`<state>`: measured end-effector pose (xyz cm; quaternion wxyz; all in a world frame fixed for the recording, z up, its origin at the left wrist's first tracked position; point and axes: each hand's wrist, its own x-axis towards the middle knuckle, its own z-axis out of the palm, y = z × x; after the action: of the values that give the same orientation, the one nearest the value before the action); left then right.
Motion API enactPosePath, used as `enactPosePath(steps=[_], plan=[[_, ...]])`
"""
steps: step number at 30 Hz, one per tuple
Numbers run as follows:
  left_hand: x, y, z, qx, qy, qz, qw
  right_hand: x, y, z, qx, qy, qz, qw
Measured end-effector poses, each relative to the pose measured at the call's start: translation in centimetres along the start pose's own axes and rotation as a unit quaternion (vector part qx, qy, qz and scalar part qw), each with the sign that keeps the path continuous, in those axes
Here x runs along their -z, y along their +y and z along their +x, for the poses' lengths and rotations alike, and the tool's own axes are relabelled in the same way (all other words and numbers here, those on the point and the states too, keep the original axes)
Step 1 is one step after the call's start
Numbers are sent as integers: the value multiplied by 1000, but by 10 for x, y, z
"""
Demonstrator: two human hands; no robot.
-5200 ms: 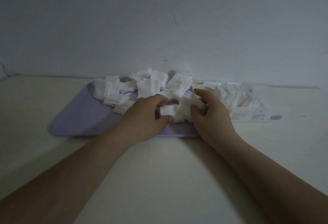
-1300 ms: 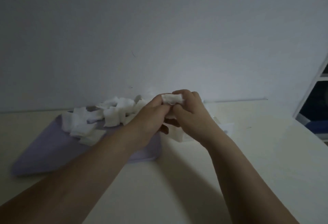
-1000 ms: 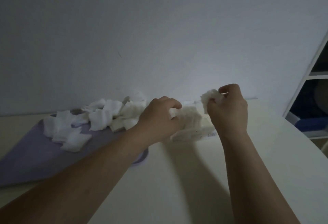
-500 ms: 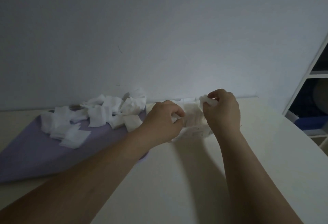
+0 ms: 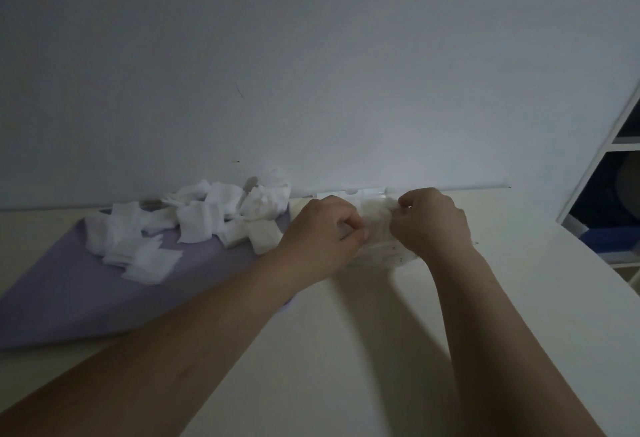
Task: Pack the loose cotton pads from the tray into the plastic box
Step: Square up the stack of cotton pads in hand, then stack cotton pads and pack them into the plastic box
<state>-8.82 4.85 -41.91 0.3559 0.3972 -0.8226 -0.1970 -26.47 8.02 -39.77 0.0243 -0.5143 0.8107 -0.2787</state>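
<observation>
On the left, the purple tray (image 5: 69, 291) carries the loose cotton pads (image 5: 201, 225) heaped at its far end, as before. I see the left hand (image 5: 322, 232) still curled around the left end of the plastic box (image 5: 381, 258). The right hand (image 5: 433, 225) has sunk since half a second ago, its fingertips pinching a wad of pads (image 5: 377, 209) down at the box. Both hands hide most of the box, and its contents are dim.

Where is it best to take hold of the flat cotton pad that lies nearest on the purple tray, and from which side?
Pinch the near edge of the flat cotton pad, coming from the front and a little above. It lies flat, and its near edge sits free on the bare purple tray, while the pile crowds its far side.
</observation>
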Motion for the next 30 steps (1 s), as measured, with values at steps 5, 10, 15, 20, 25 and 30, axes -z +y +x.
enactPosePath(steps=[5,10,15,20,25,30], plan=[[1,3,-3,-33,6,9,999,1,3,-5,-11,53,42,998],[1,2,-3,-28,3,6,1000,-6,1,-8,12,50,54,997],[-1,0,-2,-25,10,5,1000,-10,-7,-11,46,10,22,999],[-1,-2,-4,-52,-3,37,998,-12,-18,-22,70,-27,-30,997],[12,6,-18,-45,-13,46,998,-26,-21,-24,47,-60,-95,993],[42,-5,-41,-42,-1,70,997,-33,-45,-46,101,-13,-105,989]])
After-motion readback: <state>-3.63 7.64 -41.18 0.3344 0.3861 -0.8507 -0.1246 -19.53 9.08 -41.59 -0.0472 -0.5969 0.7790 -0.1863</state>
